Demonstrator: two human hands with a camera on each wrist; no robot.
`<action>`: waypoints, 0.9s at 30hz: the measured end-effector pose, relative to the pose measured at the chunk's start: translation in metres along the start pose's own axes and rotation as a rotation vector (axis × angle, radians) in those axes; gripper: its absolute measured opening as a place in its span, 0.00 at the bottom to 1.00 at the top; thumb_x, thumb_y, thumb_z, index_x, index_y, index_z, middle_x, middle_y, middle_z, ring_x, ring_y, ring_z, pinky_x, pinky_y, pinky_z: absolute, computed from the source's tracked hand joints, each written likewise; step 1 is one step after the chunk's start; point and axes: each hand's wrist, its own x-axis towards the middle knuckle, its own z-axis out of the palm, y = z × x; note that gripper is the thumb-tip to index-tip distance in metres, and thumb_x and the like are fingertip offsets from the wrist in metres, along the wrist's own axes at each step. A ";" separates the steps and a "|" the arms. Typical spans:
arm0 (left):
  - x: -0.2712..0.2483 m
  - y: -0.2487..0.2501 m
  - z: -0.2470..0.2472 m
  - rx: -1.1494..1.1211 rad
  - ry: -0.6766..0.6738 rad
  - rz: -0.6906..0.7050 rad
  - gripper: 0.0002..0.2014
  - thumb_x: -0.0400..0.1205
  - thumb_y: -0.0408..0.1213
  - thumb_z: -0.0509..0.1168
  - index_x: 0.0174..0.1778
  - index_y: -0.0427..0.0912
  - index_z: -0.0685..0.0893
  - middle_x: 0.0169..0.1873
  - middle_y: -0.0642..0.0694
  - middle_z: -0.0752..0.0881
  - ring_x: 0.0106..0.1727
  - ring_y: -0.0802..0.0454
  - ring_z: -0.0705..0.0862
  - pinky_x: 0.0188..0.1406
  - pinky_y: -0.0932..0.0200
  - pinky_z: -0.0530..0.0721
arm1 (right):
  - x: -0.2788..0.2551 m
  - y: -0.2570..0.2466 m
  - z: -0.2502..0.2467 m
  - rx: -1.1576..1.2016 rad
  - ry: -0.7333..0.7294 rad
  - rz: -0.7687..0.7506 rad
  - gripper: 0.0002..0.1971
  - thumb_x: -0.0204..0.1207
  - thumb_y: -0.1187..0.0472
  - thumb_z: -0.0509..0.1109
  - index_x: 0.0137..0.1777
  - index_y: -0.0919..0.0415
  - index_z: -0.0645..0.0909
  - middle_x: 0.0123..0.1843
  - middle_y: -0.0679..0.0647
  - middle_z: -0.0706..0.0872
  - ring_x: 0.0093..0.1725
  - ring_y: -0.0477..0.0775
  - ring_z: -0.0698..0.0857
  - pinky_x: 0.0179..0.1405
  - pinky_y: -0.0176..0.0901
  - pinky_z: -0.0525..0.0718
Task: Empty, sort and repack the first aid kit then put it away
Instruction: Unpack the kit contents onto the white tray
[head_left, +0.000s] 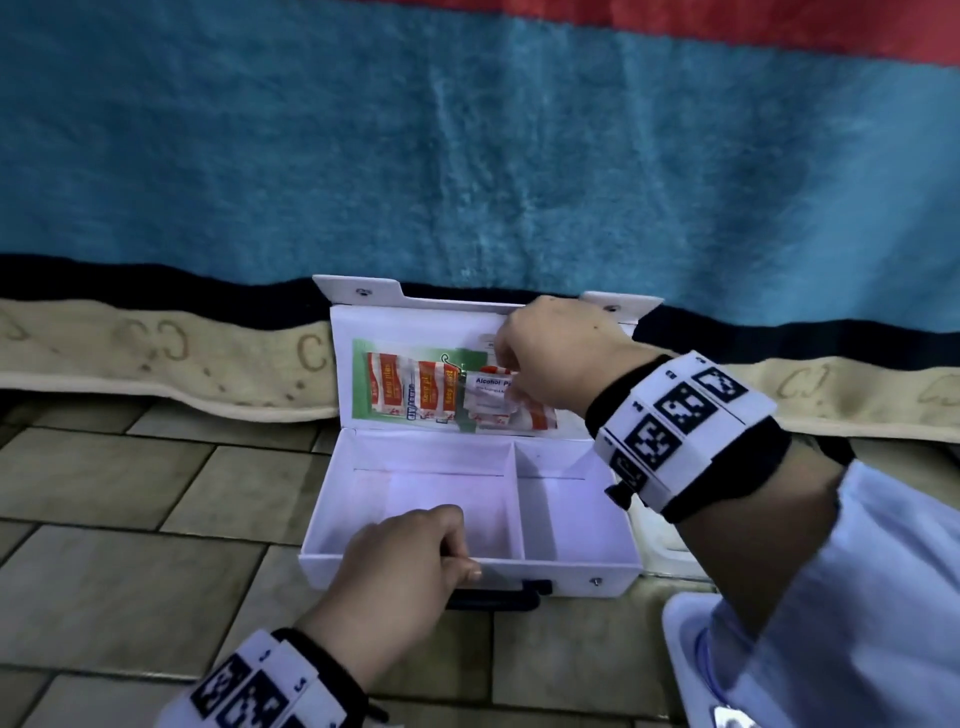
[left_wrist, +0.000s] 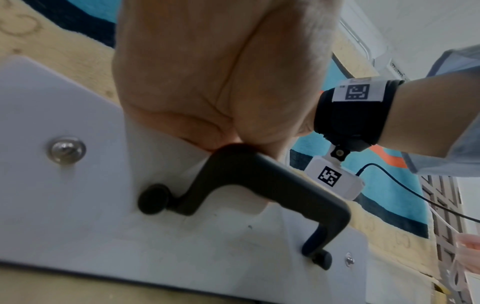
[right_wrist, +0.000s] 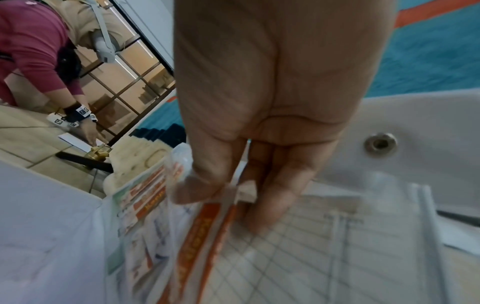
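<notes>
The white first aid kit (head_left: 561, 577) stands open on the tiled floor, its lid (head_left: 415, 322) leaning back against a blanket. Both compartments show only bare white bottom. My left hand (head_left: 457, 545) grips the front wall, fingers curled over the rim just above the black handle (left_wrist: 246, 179). My right hand (head_left: 506, 364) reaches into the lid and pinches a clear plastic bag (right_wrist: 182, 164) between thumb and fingers. Inside the bag are orange plaster packets (head_left: 410, 387) and an alcohol pad (head_left: 491, 387). A gridded paper sheet (right_wrist: 311, 236) lies behind the bag.
A blue blanket with a beige hem (head_left: 208, 364) hangs right behind the kit. A white tray (head_left: 680, 649) sits at the lower right, and a white lid (head_left: 660, 540) lies beside the kit. Another person (right_wrist: 33, 51) works on the floor further off.
</notes>
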 end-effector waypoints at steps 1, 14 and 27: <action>0.000 0.000 0.000 -0.004 0.003 0.001 0.13 0.77 0.46 0.68 0.31 0.52 0.72 0.36 0.56 0.86 0.45 0.55 0.83 0.51 0.57 0.79 | 0.000 -0.001 0.000 0.008 -0.019 0.006 0.06 0.70 0.61 0.75 0.47 0.56 0.85 0.48 0.56 0.86 0.47 0.60 0.85 0.37 0.43 0.74; 0.003 -0.001 -0.001 -0.001 -0.036 -0.015 0.10 0.76 0.48 0.69 0.36 0.47 0.78 0.35 0.55 0.84 0.43 0.56 0.82 0.46 0.59 0.78 | -0.046 0.036 -0.007 0.505 0.403 0.189 0.05 0.77 0.61 0.67 0.41 0.59 0.82 0.40 0.57 0.86 0.43 0.59 0.83 0.41 0.45 0.78; -0.006 0.114 -0.003 -0.724 -0.143 0.282 0.18 0.69 0.55 0.66 0.55 0.63 0.78 0.45 0.57 0.86 0.49 0.66 0.83 0.48 0.69 0.80 | -0.191 0.071 0.028 1.201 0.164 0.550 0.08 0.77 0.67 0.69 0.39 0.72 0.83 0.36 0.68 0.89 0.31 0.58 0.89 0.40 0.53 0.88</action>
